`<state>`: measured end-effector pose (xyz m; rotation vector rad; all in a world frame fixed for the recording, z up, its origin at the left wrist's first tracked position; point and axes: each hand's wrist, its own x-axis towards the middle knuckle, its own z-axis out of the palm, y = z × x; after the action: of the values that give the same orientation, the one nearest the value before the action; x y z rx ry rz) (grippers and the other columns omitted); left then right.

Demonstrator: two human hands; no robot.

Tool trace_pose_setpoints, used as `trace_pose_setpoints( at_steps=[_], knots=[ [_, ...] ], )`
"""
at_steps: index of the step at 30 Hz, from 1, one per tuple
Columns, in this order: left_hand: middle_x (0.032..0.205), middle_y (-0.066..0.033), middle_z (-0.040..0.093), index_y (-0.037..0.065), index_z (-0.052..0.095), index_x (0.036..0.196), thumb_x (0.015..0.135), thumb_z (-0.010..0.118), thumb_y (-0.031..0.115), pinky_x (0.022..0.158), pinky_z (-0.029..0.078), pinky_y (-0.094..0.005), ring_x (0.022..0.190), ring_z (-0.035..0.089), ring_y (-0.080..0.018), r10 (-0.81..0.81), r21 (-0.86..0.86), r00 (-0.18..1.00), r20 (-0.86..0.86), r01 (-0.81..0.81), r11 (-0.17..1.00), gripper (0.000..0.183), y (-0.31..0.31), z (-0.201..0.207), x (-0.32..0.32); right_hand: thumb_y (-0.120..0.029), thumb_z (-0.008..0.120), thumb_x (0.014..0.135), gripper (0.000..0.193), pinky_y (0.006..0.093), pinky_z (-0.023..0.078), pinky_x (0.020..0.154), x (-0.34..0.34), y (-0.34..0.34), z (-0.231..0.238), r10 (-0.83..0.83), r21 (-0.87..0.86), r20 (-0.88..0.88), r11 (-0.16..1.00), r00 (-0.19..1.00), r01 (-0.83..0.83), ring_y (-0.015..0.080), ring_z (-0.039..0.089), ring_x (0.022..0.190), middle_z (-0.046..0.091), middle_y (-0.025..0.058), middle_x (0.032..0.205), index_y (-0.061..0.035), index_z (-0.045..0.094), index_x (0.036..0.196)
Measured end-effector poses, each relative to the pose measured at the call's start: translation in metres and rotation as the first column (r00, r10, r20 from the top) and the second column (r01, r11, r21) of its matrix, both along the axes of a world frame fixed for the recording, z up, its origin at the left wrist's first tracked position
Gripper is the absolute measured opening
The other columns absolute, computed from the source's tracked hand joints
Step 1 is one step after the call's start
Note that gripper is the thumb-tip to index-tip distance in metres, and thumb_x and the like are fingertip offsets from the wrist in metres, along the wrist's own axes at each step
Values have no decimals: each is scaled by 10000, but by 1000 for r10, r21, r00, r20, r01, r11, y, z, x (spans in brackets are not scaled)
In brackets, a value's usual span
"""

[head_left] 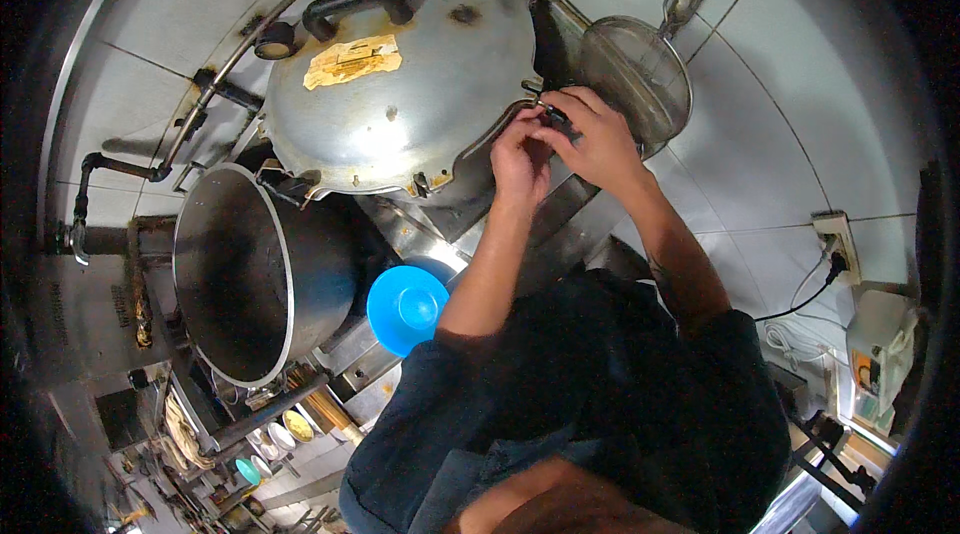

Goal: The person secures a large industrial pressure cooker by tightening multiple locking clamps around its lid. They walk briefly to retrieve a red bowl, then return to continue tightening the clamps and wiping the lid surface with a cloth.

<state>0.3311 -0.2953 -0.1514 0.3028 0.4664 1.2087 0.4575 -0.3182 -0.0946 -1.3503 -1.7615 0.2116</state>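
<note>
A large silver pressure cooker (440, 64) with a domed lid and a black carry handle (358, 6) fills the upper middle. At the right edge of its rim, both hands meet around a small clamp (553, 118) with a black knob and a metal pin. My left hand (522, 156) is closed, its fingers curled at the rim beside the clamp. My right hand (597, 139) reaches over from the right, with thumb and fingers pinched on the clamp's black part. The fingers partly hide the clamp, so its exact position cannot be made out.
A big deep pot (230, 274) stands open at the left, with a blue plastic bowl (408, 310) beside it. Pipes (212, 84) run along the tiled wall. A wire strainer (637, 79) leans behind my right hand. A wall socket (836, 244) with cables is at the right.
</note>
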Motion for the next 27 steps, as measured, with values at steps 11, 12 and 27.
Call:
trace_pose_setpoints(
  at_steps=[11, 12, 27],
  knots=[
    [959, -85, 659, 36, 603, 925, 862, 554, 135, 776, 489, -357, 865, 619, -202, 22, -37, 997, 71, -20, 999, 127, 1, 9, -3, -198, 574, 925, 191, 250, 400, 401, -16, 18, 0, -322, -443, -877, 830, 357, -339, 93, 470, 417, 585, 52, 657, -12, 617, 913],
    [960, -87, 659, 37, 602, 926, 864, 555, 134, 773, 491, -357, 867, 622, -201, 11, -44, 997, 74, -8, 999, 124, 1, 9, -4, -204, 567, 927, 195, 243, 374, 386, -14, 19, -1, -351, -433, -900, 792, 260, -430, 89, 450, 412, 578, 55, 657, -14, 599, 899],
    [804, -62, 611, 48, 593, 909, 951, 577, 320, 631, 534, -317, 662, 619, -190, 36, -19, 999, 16, -36, 999, 275, 0, 16, 8, -353, 577, 925, 259, 208, 327, 461, -1, 22, 36, -329, -506, -860, 640, 389, -579, 71, 474, 540, 623, 30, 765, -103, 590, 990]
  ],
)
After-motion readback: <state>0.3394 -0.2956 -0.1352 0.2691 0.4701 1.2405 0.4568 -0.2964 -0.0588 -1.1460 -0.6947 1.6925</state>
